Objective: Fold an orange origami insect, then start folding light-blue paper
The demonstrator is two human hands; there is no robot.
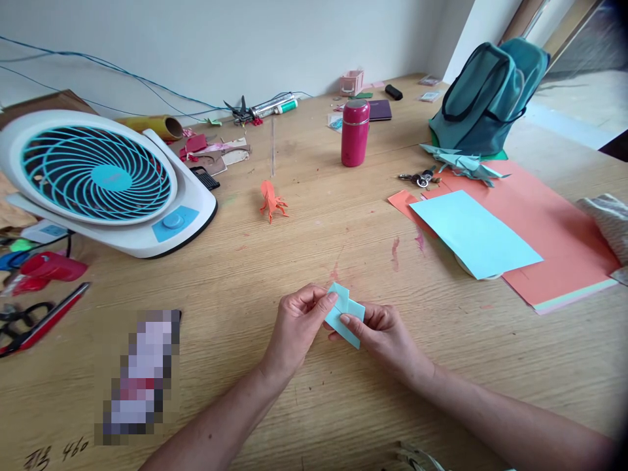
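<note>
Both hands hold a small piece of light blue folded paper [349, 325] above the front middle of the wooden table. My left hand [303, 320] pinches its upper left part between thumb and fingers. On the right side, my right hand [387, 335] grips the paper with the thumb on top and the fingers behind it. Overlapping folded layers show on the face turned to me. The fingers behind the paper are partly hidden. Beyond the hands stands an orange origami figure [270, 201] with thin legs.
A white and blue fan [167, 229] stands at left, near a pixelated object [142, 373]. A pink bottle [355, 134] stands at the back. At right are a light blue sheet [475, 232] on orange paper [559, 242], keys [422, 178], a blue origami figure [464, 163] and a teal bag [485, 104].
</note>
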